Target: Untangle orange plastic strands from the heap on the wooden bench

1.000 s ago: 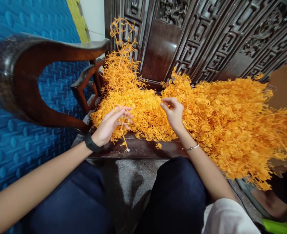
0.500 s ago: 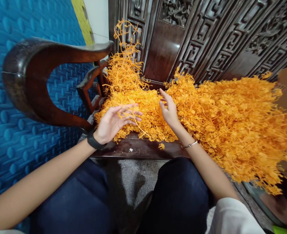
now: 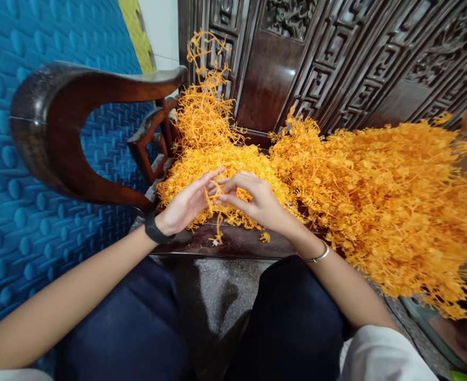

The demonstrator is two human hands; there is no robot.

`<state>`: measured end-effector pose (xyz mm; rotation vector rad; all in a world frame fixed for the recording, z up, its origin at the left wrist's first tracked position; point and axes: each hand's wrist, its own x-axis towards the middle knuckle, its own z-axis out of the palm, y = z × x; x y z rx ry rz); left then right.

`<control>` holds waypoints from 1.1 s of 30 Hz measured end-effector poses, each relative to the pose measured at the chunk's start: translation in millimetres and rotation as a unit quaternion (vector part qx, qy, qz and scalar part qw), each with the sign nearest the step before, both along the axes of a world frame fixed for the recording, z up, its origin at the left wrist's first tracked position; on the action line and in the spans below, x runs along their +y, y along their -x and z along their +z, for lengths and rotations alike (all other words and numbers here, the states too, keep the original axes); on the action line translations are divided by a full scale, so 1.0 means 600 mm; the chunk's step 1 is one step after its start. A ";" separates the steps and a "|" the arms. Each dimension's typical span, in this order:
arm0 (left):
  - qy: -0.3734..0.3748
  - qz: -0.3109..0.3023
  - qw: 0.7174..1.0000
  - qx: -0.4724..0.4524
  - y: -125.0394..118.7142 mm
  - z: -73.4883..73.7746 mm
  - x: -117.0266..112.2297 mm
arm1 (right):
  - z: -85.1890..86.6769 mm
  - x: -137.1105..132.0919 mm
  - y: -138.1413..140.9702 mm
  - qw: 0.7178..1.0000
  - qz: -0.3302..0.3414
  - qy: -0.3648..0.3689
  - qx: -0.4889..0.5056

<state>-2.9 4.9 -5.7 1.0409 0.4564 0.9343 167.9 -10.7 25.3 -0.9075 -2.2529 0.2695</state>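
A thin orange branching plastic stem (image 3: 219, 228) dangles between my two hands over the bench edge. My left hand (image 3: 189, 205), palm turned inward and a dark band on the wrist, holds the stem along its fingers. From the other side my right hand (image 3: 254, 197) pinches the same stem, thumb and forefinger close to the left fingertips. Its exact grip is partly hidden by the overlapping fingers. Behind both hands lies a heap of small orange plastic pieces (image 3: 237, 154), and a tangle of bare orange stems (image 3: 201, 114) rises at its back left.
A big pile of orange plastic sprigs (image 3: 392, 211) spreads along the right. The dark wooden bench (image 3: 241, 244) has a curved armrest (image 3: 38, 132) at left and a carved back (image 3: 268, 79). One loose orange piece (image 3: 264, 237) sits near its front edge. Blue matting (image 3: 3, 211) covers the left.
My right hand has come left and down from above the heap to meet my left hand, and its fingers have closed on the stem. The stem now hangs lower.
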 end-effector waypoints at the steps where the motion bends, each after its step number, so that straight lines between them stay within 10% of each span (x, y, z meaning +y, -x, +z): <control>1: -0.008 0.001 1.000 0.001 0.002 0.000 0.002 | 0.000 0.002 -0.004 0.999 -0.011 0.010 0.030; 16: -0.232 0.038 0.966 0.106 0.023 -0.002 0.012 | 0.009 0.022 -0.069 0.954 -0.134 -0.105 0.248; 26: -0.554 0.009 0.771 0.314 -0.018 -0.045 -0.033 | 0.025 0.038 -0.069 0.895 -0.191 -0.173 0.363; 33: -0.714 -0.038 0.621 0.320 -0.076 -0.095 -0.091 | 0.122 0.144 -0.040 0.888 -0.198 -0.235 0.342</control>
